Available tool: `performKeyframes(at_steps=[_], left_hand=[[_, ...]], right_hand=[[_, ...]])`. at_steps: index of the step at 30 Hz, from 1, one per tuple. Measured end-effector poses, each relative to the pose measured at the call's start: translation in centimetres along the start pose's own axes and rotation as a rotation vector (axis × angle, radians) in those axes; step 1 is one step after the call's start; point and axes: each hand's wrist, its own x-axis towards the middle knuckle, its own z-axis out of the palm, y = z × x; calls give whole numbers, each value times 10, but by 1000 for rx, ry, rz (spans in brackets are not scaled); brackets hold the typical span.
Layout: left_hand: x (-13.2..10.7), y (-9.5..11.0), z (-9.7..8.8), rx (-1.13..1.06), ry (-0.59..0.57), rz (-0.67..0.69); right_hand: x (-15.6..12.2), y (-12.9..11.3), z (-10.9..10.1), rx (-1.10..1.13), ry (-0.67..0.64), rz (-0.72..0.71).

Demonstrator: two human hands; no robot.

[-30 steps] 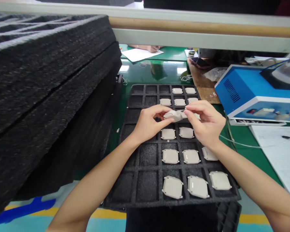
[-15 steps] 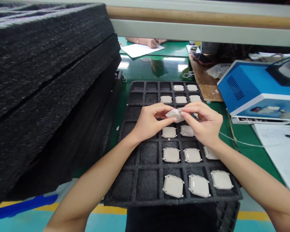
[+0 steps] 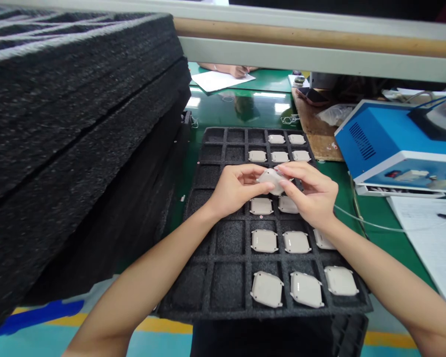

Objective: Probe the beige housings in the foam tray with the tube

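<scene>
Above the middle of a black foam tray (image 3: 228, 277), both my hands hold one pale watch case (image 3: 271, 181). My left hand (image 3: 240, 188) pinches its left side between thumb and fingers. On its right side, my right hand (image 3: 310, 191) grips with the thumb low and the fingertips at the upper edge. The case is tilted, and my fingers cover its edges. Similar watch cases, such as one at the front (image 3: 267, 289), lie flat in the tray's right-hand columns. The left columns show bare pockets. Part of the tray is hidden under my hands and forearms.
A tall stack of black foam trays (image 3: 78, 124) rises close on my left. At the right stands a blue machine (image 3: 379, 131) with a thin tube, beside a written sheet (image 3: 419, 238). Across the green table, another person's hand (image 3: 240, 72) is over white paper (image 3: 219, 81).
The watch case has turned in my fingers, showing more of its flat face. My hands stay over the same part of the tray. The view has shifted slightly.
</scene>
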Motion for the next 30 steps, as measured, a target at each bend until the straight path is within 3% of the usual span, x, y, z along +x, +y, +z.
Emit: performKeyframes(at_steps=[4, 14, 19, 22, 25, 27, 30], left_hand=[[-1, 1, 1, -85, 30, -26], [-4, 6, -2, 51, 7, 130], [-5, 8, -2, 109, 12, 72], [1, 6, -3, 131, 51, 27], [5, 8, -4, 58, 81, 23], [4, 10, -5, 8, 64, 34], [3, 10, -10, 84, 44, 28]], right_hand=[[-1, -1, 3, 38, -16, 28], [2, 0, 1, 144, -100, -35], [5, -10, -1, 75, -103, -90], [13, -16, 0, 39, -74, 109], [24, -28, -3, -15, -171, 242], [30, -42, -17, -141, -204, 101], [40, -63, -64, -402, -109, -307]])
